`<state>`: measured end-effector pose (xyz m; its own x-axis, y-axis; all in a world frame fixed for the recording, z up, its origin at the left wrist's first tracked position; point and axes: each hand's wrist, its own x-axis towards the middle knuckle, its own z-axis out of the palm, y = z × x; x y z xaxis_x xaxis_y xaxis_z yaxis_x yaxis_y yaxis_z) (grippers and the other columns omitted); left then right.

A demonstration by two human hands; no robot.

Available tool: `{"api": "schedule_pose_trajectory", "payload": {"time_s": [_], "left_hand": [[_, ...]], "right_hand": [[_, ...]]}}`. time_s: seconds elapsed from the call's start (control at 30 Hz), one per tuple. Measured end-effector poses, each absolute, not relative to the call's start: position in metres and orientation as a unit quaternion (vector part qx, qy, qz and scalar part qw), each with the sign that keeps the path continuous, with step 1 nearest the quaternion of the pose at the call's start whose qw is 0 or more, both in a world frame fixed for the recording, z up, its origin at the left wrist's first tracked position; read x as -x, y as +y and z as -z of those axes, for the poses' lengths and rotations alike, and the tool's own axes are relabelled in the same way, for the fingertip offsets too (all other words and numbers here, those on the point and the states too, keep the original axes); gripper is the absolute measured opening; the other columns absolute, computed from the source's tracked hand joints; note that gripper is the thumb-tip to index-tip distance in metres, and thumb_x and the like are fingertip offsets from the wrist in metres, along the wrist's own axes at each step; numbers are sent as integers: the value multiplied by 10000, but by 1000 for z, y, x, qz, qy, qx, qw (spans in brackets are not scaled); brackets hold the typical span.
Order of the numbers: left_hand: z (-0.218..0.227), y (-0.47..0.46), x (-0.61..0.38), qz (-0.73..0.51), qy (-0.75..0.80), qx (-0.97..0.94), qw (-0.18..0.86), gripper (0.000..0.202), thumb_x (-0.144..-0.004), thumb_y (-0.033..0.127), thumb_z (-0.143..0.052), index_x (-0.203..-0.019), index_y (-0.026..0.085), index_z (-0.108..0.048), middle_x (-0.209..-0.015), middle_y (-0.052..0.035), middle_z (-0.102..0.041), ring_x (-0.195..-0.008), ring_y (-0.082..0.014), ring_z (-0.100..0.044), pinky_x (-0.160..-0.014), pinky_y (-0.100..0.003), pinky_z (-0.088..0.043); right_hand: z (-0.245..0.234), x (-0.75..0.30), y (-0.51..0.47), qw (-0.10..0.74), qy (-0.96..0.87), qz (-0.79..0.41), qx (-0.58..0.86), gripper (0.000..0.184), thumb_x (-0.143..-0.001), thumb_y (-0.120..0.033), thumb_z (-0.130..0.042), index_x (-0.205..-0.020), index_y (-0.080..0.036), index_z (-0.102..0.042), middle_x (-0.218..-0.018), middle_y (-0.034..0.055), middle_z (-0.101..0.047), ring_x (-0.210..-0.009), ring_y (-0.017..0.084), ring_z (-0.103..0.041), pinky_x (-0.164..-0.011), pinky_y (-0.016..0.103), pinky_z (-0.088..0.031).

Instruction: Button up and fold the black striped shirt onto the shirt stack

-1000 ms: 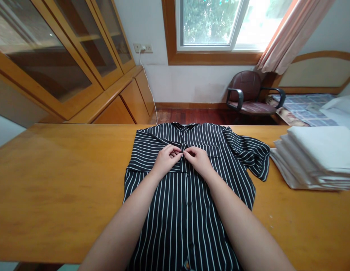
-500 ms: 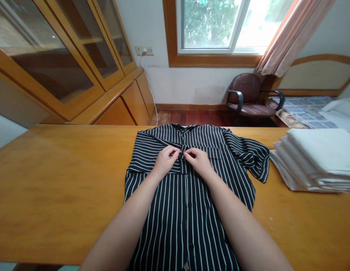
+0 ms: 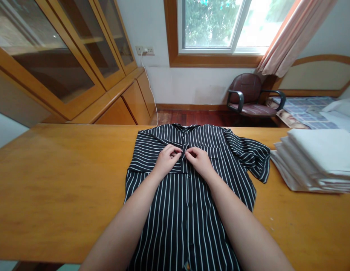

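Observation:
A black shirt with white stripes [image 3: 169, 203] lies front up on the wooden table, its collar at the far edge. The sleeve on the left [image 3: 148, 150] is folded across the chest, with its cuff end near the button placket. My left hand [image 3: 167, 158] pinches the cuff from the left side. From the right, my right hand [image 3: 197, 160] pinches the same cuff [image 3: 184, 150], fingertips close to the left ones. The sleeve on the right [image 3: 252, 154] sticks out sideways, bunched and creased.
A stack of folded white cloth [image 3: 318, 162] stands on the table [image 3: 64, 188] at the right. Behind the table are a brown armchair [image 3: 249, 94], a bed [image 3: 307, 109] and a window. A glass-fronted wooden cabinet [image 3: 107, 75] runs along the left.
Both hands stay at the cuff with barely any movement. The view has shifted very slightly.

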<state>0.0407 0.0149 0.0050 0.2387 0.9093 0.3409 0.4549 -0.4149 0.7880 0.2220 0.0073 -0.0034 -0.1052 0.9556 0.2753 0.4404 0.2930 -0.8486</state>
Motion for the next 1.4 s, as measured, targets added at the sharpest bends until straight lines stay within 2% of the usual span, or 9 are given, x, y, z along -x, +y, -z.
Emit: {"api": "schedule_pose_trajectory", "payload": {"time_s": [0.33, 0.63, 1.17, 1.4], "left_hand": [[-3, 15, -40, -401, 454, -736, 301, 86, -843, 233, -652, -903, 188, -695, -912, -25, -622, -734, -140, -629, -641, -262, -535], [-4, 16, -40, -392, 459, -741, 295, 77, -864, 256, -639, -819, 202, -672, -859, -18, -615, -787, -166, -614, -693, -282, -529], [-3, 16, -41, -395, 464, -740, 287, 151, -898, 314, -593, -824, 201, -661, -854, -26, -612, -784, -169, -614, -697, -283, -528], [-4, 13, -42, -398, 467, -742, 270, 179, -941, 287, -532, -856, 201, -665, -888, -34, -613, -807, -170, -624, -722, -283, -527]], "right_hand": [[6, -223, 8, 427, -685, -296, 511, 119, -866, -244, -604, -832, -202, -710, -800, 11, -704, -734, 158, -633, -714, 267, -464], [3, -223, 7, 422, -689, -296, 510, 121, -859, -232, -598, -818, -211, -710, -797, 7, -702, -735, 157, -627, -727, 271, -470], [4, -222, 7, 422, -687, -289, 516, 127, -874, -249, -593, -825, -210, -704, -813, 17, -705, -747, 166, -628, -734, 278, -473], [7, -225, 9, 454, -663, -292, 518, 197, -920, -328, -549, -877, -207, -699, -854, 42, -712, -747, 181, -641, -719, 293, -490]]}}
